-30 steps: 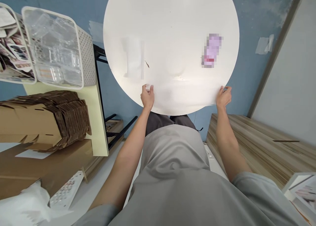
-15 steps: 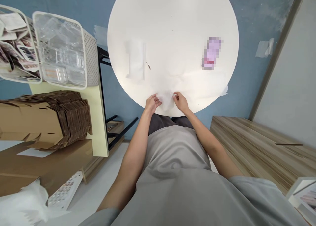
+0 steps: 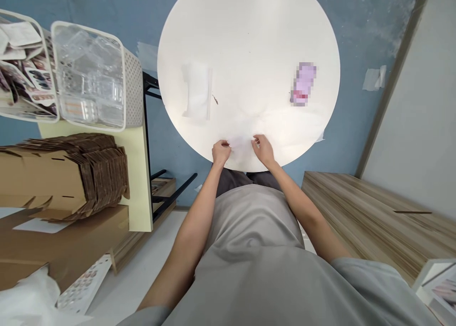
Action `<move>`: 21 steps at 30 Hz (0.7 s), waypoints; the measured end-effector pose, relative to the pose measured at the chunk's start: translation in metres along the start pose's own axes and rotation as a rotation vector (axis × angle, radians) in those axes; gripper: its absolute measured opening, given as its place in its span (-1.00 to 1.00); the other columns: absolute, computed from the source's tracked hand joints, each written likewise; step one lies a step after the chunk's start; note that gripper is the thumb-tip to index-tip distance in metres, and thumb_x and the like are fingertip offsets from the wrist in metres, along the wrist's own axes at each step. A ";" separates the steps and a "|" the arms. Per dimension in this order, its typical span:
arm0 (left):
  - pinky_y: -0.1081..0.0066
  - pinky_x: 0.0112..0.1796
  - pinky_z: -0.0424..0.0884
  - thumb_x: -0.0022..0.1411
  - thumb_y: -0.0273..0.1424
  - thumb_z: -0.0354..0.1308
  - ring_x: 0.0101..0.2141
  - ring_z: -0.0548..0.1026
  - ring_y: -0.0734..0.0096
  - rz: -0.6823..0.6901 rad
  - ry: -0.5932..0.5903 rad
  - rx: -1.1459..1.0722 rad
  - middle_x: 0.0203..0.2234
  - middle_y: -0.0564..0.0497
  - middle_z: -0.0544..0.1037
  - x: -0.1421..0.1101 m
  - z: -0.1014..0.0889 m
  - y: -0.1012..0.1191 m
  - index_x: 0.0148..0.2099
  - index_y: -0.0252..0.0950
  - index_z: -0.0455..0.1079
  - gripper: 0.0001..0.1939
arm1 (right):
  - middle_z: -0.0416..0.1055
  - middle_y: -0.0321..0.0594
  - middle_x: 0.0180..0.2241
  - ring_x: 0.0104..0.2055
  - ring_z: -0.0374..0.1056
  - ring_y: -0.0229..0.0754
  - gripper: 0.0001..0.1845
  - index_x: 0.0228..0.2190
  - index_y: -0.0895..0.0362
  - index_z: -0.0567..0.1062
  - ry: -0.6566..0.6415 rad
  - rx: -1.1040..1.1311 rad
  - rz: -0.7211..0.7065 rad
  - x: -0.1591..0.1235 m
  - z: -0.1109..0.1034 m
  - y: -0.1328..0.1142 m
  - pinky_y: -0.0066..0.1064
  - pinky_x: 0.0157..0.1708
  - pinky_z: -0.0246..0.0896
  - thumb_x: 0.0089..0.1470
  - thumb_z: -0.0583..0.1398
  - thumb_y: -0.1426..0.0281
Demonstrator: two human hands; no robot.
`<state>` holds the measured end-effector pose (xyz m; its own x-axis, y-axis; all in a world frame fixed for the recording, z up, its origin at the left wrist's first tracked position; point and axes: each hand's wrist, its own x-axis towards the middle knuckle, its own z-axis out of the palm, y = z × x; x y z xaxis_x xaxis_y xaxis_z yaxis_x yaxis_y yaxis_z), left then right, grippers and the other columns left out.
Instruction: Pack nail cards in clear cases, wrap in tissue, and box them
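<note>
Near the front edge of the round white table [image 3: 249, 64], a thin translucent white sheet [image 3: 241, 146] lies between my hands, hard to make out against the tabletop. My left hand [image 3: 221, 151] is closed at its left edge, fingers curled in a pinch. On the other side, my right hand [image 3: 262, 149] pinches the sheet's right edge with thumb and forefinger. A stack of white film or sheets [image 3: 197, 91] lies farther back on the left, with a pale strip along its side. A pixelated purple item [image 3: 304, 83] rests at the right.
Left of the table, a pale yellow stand [image 3: 138, 183] bears a basket of clear plastic boxes [image 3: 124, 79], another basket of printed packets [image 3: 26, 55] and stacked flat cardboard boxes [image 3: 103, 174]. A wood-grain cabinet [image 3: 356, 212] stands at the right.
My left hand's fingers, spread before, have closed at the sheet's left edge. My right hand stays nearly in place. The whole view has shifted slightly.
</note>
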<state>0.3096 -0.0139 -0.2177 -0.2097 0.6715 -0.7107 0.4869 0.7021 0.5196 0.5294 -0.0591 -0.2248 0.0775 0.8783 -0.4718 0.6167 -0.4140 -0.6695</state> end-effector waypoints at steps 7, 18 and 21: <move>0.40 -0.29 0.47 0.29 -0.17 0.43 -0.32 0.58 0.34 -0.119 0.314 -0.267 -0.33 0.00 0.59 -0.004 -0.074 -0.028 -0.22 -0.20 0.36 -0.67 | -0.24 0.23 0.70 0.74 -0.36 0.35 -0.08 0.60 0.24 0.11 0.127 -0.393 -0.072 -0.017 -0.029 0.048 0.31 0.62 -0.15 0.54 0.04 -0.08; 0.22 -0.01 0.52 0.29 -0.16 0.52 -0.13 0.67 0.13 0.046 -0.007 0.045 -0.23 -0.07 0.70 -0.006 0.023 0.018 -0.21 -0.19 0.51 -0.70 | -0.37 0.28 0.70 0.76 -0.43 0.36 -0.07 0.64 0.26 0.00 0.119 -0.450 0.062 -0.029 0.010 0.041 0.39 0.61 -0.15 0.55 0.04 -0.03; 0.16 0.11 0.51 0.37 -0.13 0.47 0.00 0.66 0.05 0.169 0.048 0.170 -0.07 -0.12 0.70 -0.008 0.022 0.011 -0.08 -0.17 0.55 -0.72 | -0.31 0.31 0.70 0.75 -0.38 0.37 -0.12 0.62 0.28 0.05 0.146 -0.388 0.035 -0.029 0.006 0.033 0.42 0.60 -0.13 0.55 0.07 0.05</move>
<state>0.3355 -0.0168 -0.2166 -0.1513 0.7890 -0.5954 0.6536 0.5317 0.5386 0.5428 -0.0998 -0.2369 0.1970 0.9015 -0.3854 0.8591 -0.3481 -0.3751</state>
